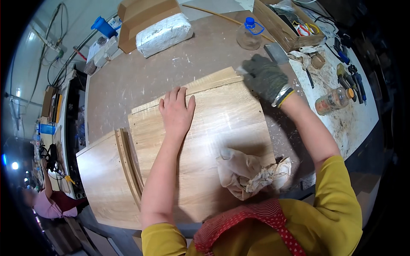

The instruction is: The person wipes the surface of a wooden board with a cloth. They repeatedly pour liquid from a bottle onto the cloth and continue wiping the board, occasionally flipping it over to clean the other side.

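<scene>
- Wood-grain panel point(213, 128) lies flat on the brown workbench point(141, 77).
- Bare left hand point(176, 112) presses open-palmed on the panel.
- Gloved right hand point(265, 77) grips a scraper point(276, 53) at the panel's far corner.
- Crumpled rag point(245, 173) rests on the near edge.

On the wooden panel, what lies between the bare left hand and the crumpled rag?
Nothing: in the head view, the wooden panel is bare between left hand and rag.

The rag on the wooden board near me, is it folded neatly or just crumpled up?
Crumpled. The rag lies bunched in loose, uneven folds on the near right part of the wooden board, with neither hand touching it.
</scene>
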The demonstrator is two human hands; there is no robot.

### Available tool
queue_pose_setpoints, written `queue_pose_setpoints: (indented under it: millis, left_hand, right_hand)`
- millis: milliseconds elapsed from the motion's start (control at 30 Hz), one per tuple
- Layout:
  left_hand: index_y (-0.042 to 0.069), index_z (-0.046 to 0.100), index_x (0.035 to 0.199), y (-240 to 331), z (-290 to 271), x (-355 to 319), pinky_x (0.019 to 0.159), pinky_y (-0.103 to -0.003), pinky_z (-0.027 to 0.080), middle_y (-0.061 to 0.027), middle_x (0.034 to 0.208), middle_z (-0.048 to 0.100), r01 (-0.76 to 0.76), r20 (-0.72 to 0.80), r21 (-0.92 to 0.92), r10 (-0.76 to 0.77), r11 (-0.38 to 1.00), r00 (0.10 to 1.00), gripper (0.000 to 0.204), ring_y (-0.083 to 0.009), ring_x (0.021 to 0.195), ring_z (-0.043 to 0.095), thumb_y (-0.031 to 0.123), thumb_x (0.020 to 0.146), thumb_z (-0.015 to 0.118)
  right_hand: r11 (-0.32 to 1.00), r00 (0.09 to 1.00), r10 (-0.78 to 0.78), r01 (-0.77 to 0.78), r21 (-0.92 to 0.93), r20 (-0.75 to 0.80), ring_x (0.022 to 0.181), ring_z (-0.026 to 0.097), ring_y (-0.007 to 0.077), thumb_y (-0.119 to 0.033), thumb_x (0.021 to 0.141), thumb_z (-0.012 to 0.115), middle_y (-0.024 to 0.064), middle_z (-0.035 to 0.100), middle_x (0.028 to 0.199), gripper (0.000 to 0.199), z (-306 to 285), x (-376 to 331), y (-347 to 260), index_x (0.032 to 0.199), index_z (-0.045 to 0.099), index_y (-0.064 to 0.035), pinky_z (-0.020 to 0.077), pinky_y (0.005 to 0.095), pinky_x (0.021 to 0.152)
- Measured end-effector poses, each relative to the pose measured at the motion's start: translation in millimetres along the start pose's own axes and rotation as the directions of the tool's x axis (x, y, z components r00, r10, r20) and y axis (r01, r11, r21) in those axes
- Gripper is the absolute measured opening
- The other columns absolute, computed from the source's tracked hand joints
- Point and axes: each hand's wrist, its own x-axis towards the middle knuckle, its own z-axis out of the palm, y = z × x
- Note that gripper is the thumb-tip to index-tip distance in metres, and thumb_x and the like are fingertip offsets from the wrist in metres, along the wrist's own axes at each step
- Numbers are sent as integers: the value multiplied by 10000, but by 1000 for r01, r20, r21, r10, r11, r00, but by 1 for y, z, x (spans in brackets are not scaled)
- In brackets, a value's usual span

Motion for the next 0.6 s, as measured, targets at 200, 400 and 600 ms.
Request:
queue_pose_setpoints:
  millis: [200, 400, 600]
  left_hand:
    - [110, 574, 1246, -1, 3, -2, 1076, -487, 286, -83, 1299, 560, -13, -42, 43, 15, 999, 999, 408, -266, 1239, 476, 343, 911, 564]
    - [111, 573, 1249, -2, 1, -1, 1080, -491, 279, -82, 1307, 554, -14, -21, 34, 14, 999, 1000, 408, -273, 1238, 474, 342, 913, 561]
    - [107, 556, 1271, -4, 5, -1, 1084, -505, 269, -80, 1327, 540, 2, -3, 26, -2, 1000, 1000, 434, -278, 1260, 453, 350, 912, 561]
  right_hand:
    - [998, 1000, -24, 23, 61, 15, 1071, 573, 329, -256, 867, 539, 173, 596, 1153, 337, 11, 12, -40, 1123, 636, -58, 448, 439, 943]
    - [996, 995, -84, 86, 33, -53, 1148, 553, 357, -264, 878, 536, 202, 569, 1258, 323, 30, 18, -76, 1120, 641, -77, 419, 456, 996]
    - [995, 998, -47, 49, 89, -30, 1046, 592, 339, -231, 852, 553, 186, 595, 1162, 289, 20, 20, -69, 1081, 641, -80, 460, 457, 924]
